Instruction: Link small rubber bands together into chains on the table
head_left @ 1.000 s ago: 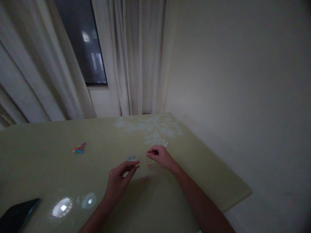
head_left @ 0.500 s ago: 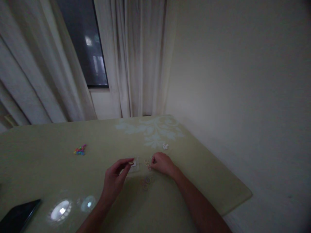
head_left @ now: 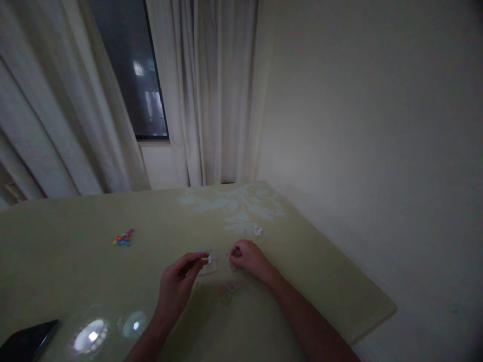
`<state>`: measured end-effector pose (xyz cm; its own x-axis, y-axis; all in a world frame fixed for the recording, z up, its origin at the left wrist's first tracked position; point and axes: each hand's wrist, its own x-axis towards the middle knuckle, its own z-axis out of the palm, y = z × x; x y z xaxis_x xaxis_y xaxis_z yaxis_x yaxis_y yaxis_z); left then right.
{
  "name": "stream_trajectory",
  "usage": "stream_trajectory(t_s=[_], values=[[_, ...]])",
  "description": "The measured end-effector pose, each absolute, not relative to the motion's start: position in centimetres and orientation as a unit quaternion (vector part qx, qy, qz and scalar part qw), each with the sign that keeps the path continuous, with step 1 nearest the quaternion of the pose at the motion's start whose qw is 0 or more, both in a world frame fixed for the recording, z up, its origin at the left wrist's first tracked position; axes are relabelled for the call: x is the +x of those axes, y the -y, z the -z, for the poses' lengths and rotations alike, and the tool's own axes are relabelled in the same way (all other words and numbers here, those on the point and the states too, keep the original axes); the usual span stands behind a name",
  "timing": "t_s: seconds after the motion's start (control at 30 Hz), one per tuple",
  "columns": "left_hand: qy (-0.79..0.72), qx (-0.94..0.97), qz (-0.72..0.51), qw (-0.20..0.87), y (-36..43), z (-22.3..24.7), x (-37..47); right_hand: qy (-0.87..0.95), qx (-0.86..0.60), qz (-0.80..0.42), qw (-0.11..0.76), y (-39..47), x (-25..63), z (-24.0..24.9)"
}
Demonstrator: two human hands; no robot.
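My left hand (head_left: 180, 281) pinches a small yellowish band (head_left: 205, 259) between thumb and fingertips. Just behind those fingertips, a clear plastic bag (head_left: 212, 267) with a white patch lies flat on the table. My right hand (head_left: 249, 259) is closed in a pinch at the right of the bag, over a few small thin rings (head_left: 228, 257). Whatever its fingertips hold is too small to make out. Several more thin rings (head_left: 227, 298), pinkish, purplish and yellowish, lie loose on the table in front of the hands.
A pile of small bright-coloured pieces (head_left: 123, 238) lies at the left, and small white pieces (head_left: 257, 231) lie beyond my right hand. A dark flat device (head_left: 28, 342) rests at the near left. The table (head_left: 320, 281) meets a wall on the right.
My right hand has shifted slightly left, its fingertips now over the rings beside the bag. My left hand keeps its pinch on the band. The view has tilted up slightly.
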<state>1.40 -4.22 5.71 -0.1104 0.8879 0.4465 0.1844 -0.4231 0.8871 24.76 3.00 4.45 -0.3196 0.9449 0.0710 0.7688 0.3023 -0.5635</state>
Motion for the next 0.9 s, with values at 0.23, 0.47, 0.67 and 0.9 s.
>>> stream_trajectory(t_s=[0.23,0.47,0.67,0.9], values=[[-0.452,0.607,-0.581,0.301,4.2,-5.6,1.7,0.798,-0.565,-0.161,0.131,-2.2,23.8,-5.0],[-0.43,0.645,-0.561,0.291,4.1,-5.5,1.6,0.809,-0.48,-0.272,0.203,-1.7,24.1,-6.2],[-0.4,0.688,-0.539,0.277,4.1,-5.5,1.8,0.731,-0.342,-0.498,0.316,0.0,22.4,-6.8],[-0.388,0.714,-0.536,0.231,3.9,-4.8,1.6,0.694,-0.337,-0.535,0.344,0.2,21.4,-5.9]])
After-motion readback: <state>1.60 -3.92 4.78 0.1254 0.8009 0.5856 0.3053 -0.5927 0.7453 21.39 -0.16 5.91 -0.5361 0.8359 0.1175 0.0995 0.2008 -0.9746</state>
